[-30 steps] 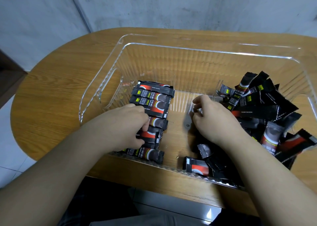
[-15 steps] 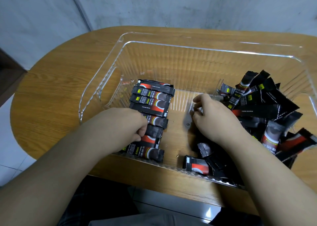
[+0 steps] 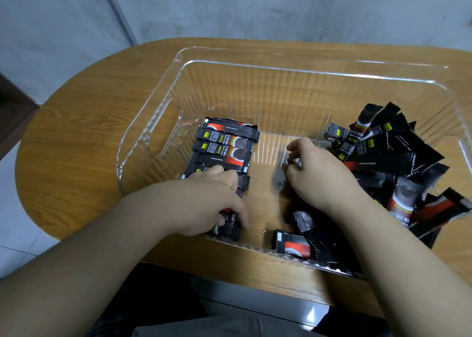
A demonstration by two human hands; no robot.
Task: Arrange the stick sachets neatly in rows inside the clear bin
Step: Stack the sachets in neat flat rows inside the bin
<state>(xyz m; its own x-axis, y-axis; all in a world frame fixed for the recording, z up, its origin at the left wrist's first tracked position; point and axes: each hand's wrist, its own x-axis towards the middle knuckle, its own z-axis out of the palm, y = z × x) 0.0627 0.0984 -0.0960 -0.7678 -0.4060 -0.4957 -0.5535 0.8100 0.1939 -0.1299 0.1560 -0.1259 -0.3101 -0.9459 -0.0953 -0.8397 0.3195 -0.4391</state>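
A wooden worktop (image 3: 76, 145) with a rounded end stands against a grey concrete wall (image 3: 281, 7), pale floor tiles (image 3: 15, 247) below. On it sits the clear bin (image 3: 255, 65), where the left hand (image 3: 212, 203) grips the near end of the row of stick sachets (image 3: 224, 145). The right hand (image 3: 319, 173), fingers curled, rests on the loose pile (image 3: 398, 157); I cannot tell whether it holds one.

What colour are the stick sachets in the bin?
Mostly black with red and white accents, seen from the head view: the stick sachets.

The left hand (image 3: 214, 203) is sliding toward the near end of the row of sachets (image 3: 224, 152), now covering the nearest sachet (image 3: 228, 230) more than before.
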